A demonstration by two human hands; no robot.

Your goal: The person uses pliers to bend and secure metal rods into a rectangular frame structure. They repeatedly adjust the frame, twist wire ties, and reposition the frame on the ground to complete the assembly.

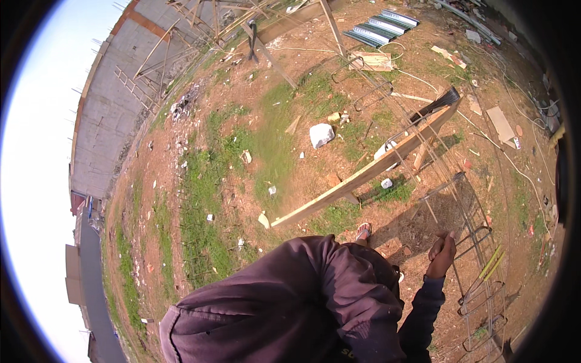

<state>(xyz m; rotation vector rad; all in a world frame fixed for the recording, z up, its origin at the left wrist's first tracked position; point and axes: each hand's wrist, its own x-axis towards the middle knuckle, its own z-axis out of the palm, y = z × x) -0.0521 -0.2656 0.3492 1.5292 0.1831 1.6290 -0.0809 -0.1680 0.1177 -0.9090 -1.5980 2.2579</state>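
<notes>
My right hand (442, 254), in a dark navy sleeve, comes up from the lower edge beside a long rebar cage (477, 233). Its fingers are curled in, with the thumb side up; whatever they grip is too small to make out. On the cage just right of this hand rests a tool with two yellow handles (492, 264), like pincers. Square-bent stirrups cross the cage's long bars. A faded dark purple garment (266, 296) fills the lower middle, and my left hand does not show.
A wooden plank (369, 168) on short legs slants beside the cage, with a dark wire bundle (437, 104) at its far end. White blocks (321, 135) lie on grassy soil. Farther off are corrugated sheets (381, 28), timber posts (331, 27) and a grey wall (103, 109).
</notes>
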